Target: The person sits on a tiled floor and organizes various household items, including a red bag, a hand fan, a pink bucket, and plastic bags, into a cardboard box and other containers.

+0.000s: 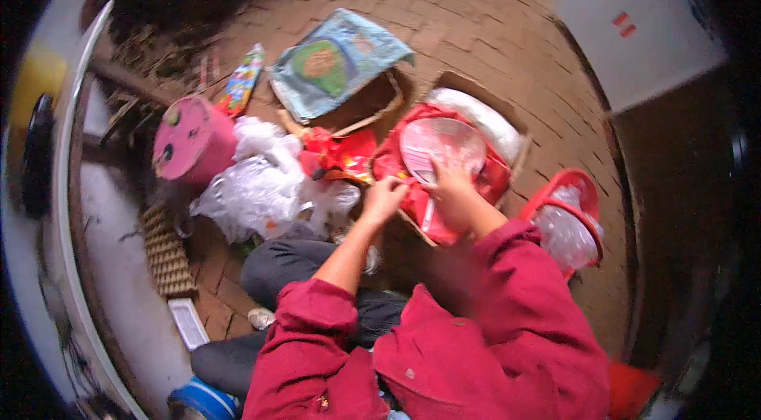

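Observation:
A cardboard box [515,160] stands in front of me, lined with a red plastic bag [493,177]. On the bag lies a round, pale, flat thing [424,139] that resembles a hand fan, with a narrow white strip [429,215] below it. My right hand [452,181] rests on its lower part, fingers stretched out and slightly blurred. At the box's left edge my left hand [384,198] is closed, its fingertips pinched at the red bag's edge. A white plastic bundle [483,115] fills the box's far side.
Left of the box lie crumpled white plastic bags [258,190], red wrappers [349,152] and a pink drum-shaped container [194,139]. Farther off, a blue printed sack [337,63] covers another carton. A red-rimmed holder with clear plastic [567,226] stands right; an egg tray [168,253] leans left.

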A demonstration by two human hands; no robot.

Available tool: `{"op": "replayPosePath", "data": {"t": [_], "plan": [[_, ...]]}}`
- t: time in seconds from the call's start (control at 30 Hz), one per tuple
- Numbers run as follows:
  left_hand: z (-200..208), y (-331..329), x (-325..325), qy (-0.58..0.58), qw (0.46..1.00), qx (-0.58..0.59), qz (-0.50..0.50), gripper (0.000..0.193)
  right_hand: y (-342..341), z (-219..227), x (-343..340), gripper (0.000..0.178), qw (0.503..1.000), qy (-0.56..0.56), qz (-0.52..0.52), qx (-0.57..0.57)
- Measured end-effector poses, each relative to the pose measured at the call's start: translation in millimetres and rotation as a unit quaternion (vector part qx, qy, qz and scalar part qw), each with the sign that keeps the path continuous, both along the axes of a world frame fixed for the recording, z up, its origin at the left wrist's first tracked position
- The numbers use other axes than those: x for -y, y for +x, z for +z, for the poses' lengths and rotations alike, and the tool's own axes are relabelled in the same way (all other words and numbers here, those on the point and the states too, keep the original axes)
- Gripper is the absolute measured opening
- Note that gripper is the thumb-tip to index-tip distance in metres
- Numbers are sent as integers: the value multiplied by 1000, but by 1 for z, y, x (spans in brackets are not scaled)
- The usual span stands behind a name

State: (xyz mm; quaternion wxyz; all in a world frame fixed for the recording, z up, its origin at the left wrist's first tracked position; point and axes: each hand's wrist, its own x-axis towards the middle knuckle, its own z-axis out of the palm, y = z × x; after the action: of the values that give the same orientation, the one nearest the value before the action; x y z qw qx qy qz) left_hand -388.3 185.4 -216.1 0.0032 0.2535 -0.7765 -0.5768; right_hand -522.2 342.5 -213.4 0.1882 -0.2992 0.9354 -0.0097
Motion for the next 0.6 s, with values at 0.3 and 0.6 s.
{"op": "replayPosePath", "data": {"t": [0.3, 0.6], "plan": [[49, -12, -37, -54, 992, 5, -117, 26, -1, -51, -22, 88, 995, 78, 25, -61], [64, -3, -29, -55, 991, -7, -123, 28, -8, -49, -19, 85, 996, 76, 25, -38]]}}
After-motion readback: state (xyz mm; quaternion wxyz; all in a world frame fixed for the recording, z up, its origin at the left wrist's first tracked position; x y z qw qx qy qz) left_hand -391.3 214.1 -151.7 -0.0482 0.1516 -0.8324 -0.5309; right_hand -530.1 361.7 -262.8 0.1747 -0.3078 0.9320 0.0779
